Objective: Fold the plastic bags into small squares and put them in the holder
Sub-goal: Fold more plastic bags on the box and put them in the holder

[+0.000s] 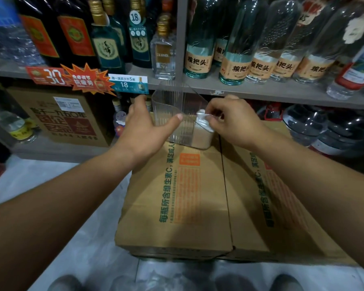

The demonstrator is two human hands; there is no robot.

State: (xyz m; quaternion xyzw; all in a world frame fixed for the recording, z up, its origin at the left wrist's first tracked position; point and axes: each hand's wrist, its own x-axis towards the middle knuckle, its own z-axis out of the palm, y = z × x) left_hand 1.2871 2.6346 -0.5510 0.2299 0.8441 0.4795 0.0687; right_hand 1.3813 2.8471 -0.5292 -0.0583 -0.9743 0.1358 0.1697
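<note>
Forearms (61, 196) reach over the cardboard box (177, 196) to the clear holder (172, 101) standing on it: left hand (144, 124) grips the holder's left wall, right hand (233, 120) pinches a folded bag (203, 119) at its right-hand mouth, where the springy square may unfold if released early.

I see two cardboard boxes set side by side on the pale floor (67, 206), their long edges touching. Both the left box (177, 198) and the right box (277, 206) have green and orange print on top. A clear holder (166, 97) stands upright on the far end of the left box. Behind it runs a grey shelf (261, 90) with glass bottles (198, 59) standing in rows and price tags (128, 85) along its front edge. A lower shelf (57, 152) carries a brown carton (65, 120).
</note>
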